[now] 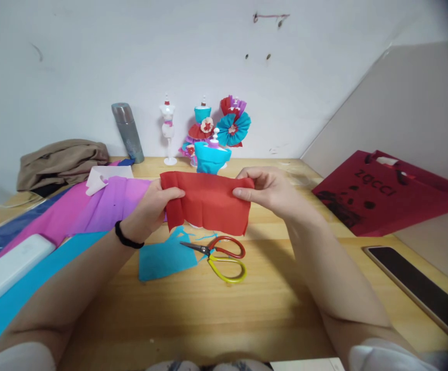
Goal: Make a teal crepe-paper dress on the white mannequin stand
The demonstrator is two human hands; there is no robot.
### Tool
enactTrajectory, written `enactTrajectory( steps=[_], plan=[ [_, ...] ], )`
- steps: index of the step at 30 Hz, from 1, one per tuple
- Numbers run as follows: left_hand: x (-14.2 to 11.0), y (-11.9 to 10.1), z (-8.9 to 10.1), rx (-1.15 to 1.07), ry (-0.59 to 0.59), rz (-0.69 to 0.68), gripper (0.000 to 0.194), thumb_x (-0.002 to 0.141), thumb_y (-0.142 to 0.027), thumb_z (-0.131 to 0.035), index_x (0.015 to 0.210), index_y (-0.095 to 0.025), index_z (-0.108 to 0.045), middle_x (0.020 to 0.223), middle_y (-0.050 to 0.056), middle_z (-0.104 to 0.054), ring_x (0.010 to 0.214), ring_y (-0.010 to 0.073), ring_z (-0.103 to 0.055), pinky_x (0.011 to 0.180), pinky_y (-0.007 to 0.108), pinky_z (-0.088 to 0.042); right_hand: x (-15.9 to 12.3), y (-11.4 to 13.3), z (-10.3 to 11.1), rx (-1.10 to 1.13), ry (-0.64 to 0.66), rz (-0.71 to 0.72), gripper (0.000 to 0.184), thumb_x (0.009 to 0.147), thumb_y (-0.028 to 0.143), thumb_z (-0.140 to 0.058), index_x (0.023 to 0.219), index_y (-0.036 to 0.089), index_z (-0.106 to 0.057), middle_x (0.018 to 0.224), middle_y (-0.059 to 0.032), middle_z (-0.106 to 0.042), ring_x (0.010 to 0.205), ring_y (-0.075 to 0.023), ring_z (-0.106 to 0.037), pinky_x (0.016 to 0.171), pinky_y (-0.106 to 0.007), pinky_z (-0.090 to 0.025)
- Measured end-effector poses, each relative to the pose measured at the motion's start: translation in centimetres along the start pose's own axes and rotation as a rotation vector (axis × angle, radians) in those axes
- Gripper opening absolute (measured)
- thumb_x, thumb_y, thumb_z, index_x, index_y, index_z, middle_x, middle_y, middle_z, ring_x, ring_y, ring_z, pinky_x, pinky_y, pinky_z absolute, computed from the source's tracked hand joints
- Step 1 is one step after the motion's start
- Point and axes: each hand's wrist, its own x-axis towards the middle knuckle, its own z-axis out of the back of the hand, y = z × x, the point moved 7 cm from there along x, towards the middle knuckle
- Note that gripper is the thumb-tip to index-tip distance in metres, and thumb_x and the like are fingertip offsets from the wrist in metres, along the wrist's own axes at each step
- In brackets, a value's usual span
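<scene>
A rectangle of red crepe paper (212, 203) is stretched upright between my two hands. My left hand (158, 203) pinches its left side with the thumb in front, and my right hand (264, 189) grips the upper right corner. Just behind the paper stands a small dress form (213, 155) with blue material wrapped round its chest; the paper hides its lower part. On the table below lie scissors (209, 251) with one red and one yellow handle, blades parted. They overlap a blue crepe paper piece (165, 260) with thin scraps beside it.
Several decorated mini dress forms (168, 129) stand by the wall near a grey flask (128, 133). Purple crepe paper (111, 203), a white box-like bar (15, 270) and brown cloth (61, 162) lie left. A red bag (386, 196) and a phone (417, 288) are right.
</scene>
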Motion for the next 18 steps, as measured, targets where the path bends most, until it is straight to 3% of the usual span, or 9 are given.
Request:
enactTrajectory(
  steps=[5, 12, 18],
  plan=[
    [-0.1, 0.2, 0.0, 0.016, -0.013, -0.007, 0.019, 0.06, -0.016, -0.073, 0.078, -0.013, -0.072, 0.07, 0.005, -0.075, 0.062, 0.0189, -0.068, 0.056, 0.027, -0.055, 0.4, -0.7, 0.2, 0.032, -0.002, -0.046, 0.029, 0.065, 0.04, -0.087, 0.07, 0.025, -0.063, 0.065, 0.0006, -0.063, 0.061, -0.0169, -0.059, 0.058, -0.032, -0.049],
    [-0.2, 0.3, -0.4, 0.007, 0.046, -0.032, 0.027, 0.066, -0.02, -0.078, 0.092, -0.012, -0.074, 0.087, 0.01, -0.079, 0.078, 0.0259, -0.074, 0.068, 0.033, -0.058, 1.2, -1.9, 0.0, 0.114, -0.04, -0.079, 0.034, 0.056, 0.033, -0.087, 0.07, 0.023, -0.058, 0.066, 0.0028, -0.064, 0.059, -0.0153, -0.058, 0.057, -0.029, -0.048],
    [-0.4, 0.3, -1.1, 0.033, 0.123, -0.015, 0.038, 0.072, -0.032, -0.084, 0.104, -0.013, -0.075, 0.1, 0.013, -0.079, 0.081, 0.0255, -0.074, 0.066, 0.032, -0.057, 1.7, -2.8, -0.2, 0.181, -0.043, -0.103, 0.032, 0.055, 0.032, -0.085, 0.072, 0.023, -0.059, 0.062, 0.0033, -0.064, 0.056, -0.0143, -0.056, 0.055, -0.028, -0.044]
  ],
)
